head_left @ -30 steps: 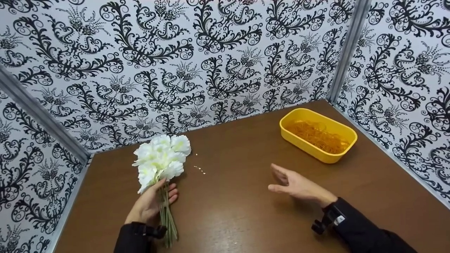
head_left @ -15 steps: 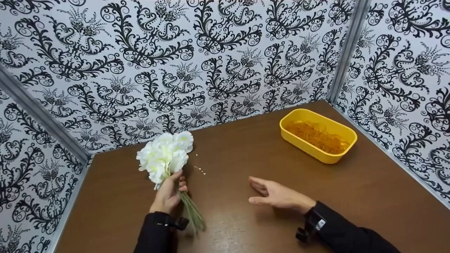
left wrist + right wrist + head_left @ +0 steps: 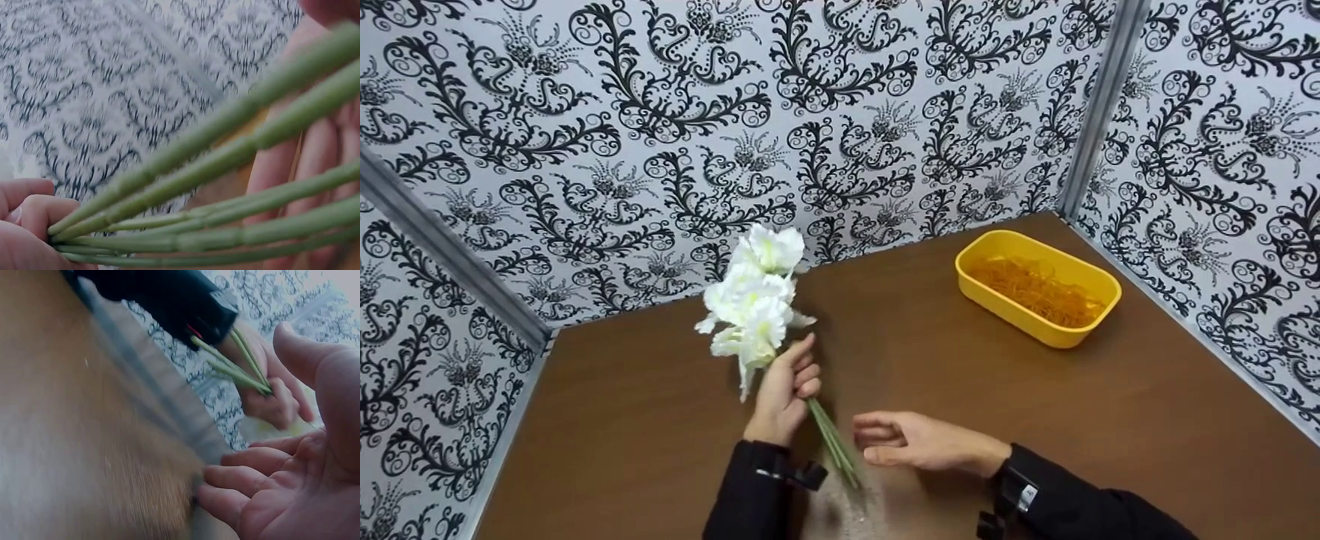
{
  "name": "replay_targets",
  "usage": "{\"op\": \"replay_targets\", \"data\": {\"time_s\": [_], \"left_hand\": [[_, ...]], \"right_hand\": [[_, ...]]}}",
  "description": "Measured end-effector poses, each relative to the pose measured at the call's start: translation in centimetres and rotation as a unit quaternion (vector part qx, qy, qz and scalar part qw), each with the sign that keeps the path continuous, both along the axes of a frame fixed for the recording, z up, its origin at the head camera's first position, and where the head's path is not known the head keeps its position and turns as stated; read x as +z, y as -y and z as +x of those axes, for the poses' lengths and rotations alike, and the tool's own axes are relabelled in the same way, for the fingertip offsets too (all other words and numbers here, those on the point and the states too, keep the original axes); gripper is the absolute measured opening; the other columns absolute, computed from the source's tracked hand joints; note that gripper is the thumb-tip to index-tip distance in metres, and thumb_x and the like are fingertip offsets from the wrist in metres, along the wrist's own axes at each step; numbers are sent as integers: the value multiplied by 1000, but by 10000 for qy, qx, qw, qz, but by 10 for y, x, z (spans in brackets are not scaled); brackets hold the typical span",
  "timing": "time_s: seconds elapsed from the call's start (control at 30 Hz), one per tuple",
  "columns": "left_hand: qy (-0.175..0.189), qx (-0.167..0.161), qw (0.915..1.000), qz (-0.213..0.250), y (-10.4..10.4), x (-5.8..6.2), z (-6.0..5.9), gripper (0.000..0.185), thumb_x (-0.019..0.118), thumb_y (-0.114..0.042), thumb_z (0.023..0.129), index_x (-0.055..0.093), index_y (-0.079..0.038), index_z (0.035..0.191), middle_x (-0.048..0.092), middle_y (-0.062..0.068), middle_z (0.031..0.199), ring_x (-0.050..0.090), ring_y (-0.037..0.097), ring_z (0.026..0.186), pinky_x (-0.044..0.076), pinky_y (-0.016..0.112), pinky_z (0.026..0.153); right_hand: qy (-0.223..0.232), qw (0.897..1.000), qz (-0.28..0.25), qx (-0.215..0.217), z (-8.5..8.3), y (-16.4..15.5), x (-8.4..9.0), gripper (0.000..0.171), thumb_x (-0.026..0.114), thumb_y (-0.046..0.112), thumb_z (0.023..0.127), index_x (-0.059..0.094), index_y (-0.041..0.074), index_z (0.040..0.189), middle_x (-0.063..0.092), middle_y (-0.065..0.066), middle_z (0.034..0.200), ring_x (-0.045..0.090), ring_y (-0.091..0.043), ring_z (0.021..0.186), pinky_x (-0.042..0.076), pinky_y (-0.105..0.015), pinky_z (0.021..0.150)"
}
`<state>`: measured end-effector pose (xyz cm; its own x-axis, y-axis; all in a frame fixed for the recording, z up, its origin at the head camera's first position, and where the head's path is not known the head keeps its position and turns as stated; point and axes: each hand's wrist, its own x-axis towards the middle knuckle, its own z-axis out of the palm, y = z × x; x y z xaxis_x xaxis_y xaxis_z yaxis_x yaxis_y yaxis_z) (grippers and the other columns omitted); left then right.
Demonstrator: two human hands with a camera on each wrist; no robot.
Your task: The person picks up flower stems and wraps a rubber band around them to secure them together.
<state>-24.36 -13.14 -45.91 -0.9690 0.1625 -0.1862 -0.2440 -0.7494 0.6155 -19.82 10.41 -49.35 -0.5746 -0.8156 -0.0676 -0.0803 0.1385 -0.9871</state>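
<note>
My left hand (image 3: 787,390) grips a bunch of white artificial flowers (image 3: 761,296) just below the blossoms, the fingers curled round the stems. The green stems (image 3: 832,442) slant down and to the right out of the fist. In the left wrist view the stems (image 3: 225,157) fan out from the gripping fingers (image 3: 45,216). Beside the stem ends is my right hand (image 3: 911,439), holding nothing, its fingers loosely bent toward the stems. The right wrist view shows the right palm (image 3: 281,495) facing up, with the left hand (image 3: 270,405) and stems beyond it.
A yellow tub (image 3: 1020,315) holding a tangle of orange rubber-band-like strands (image 3: 1035,289) stands at the back right of the brown table (image 3: 930,345). Patterned white walls (image 3: 840,112) rise behind and on both sides.
My left hand has carried the flowers rightward and lifted them, their stems swinging out to the right. My right hand has moved left and toward me, nearer the stems. The tub stays put.
</note>
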Motion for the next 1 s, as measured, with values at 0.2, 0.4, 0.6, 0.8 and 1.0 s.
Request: {"op": "replay_targets", "data": {"time_s": [0.2,0.4,0.6,0.8,1.0], "left_hand": [[-317,-33,9993,-208,-23,9,9,32,57,-8,103,43,-17,75,28,-11,56,25,0,42,18,13,39],[-646,-58,9972,-369,-35,16,18,34,59,-6,101,42,-18,74,25,-11,55,25,-1,41,15,14,40],[-784,25,9957,-482,-39,21,21,35,63,-6,99,41,-18,73,26,-10,55,25,-1,41,15,14,40],[-942,-187,9931,-678,-43,25,23,39,67,-10,97,40,-19,72,23,-10,55,26,-1,41,16,15,40],[-1287,-451,9847,-1081,-50,29,26,34,70,-16,97,43,-19,76,23,-9,56,24,0,42,16,17,41]], "right_hand": [[383,9977,-500,258,10,9,5,40,60,21,104,54,-6,132,69,-17,119,67,-22,107,55,-26,87],[1132,9888,-957,187,19,15,6,38,57,18,106,49,-14,123,71,-9,109,69,-20,93,58,-28,78],[1954,9712,-1360,-54,26,20,6,35,52,24,108,46,-4,128,66,-8,98,67,-17,73,59,-29,61],[2049,9659,-1566,-226,27,24,4,29,51,29,108,47,5,123,55,-2,80,59,-14,64,56,-30,67],[2065,9601,-1854,-346,28,29,4,15,51,21,108,49,6,112,52,-1,84,57,-14,70,54,-31,69]]}}
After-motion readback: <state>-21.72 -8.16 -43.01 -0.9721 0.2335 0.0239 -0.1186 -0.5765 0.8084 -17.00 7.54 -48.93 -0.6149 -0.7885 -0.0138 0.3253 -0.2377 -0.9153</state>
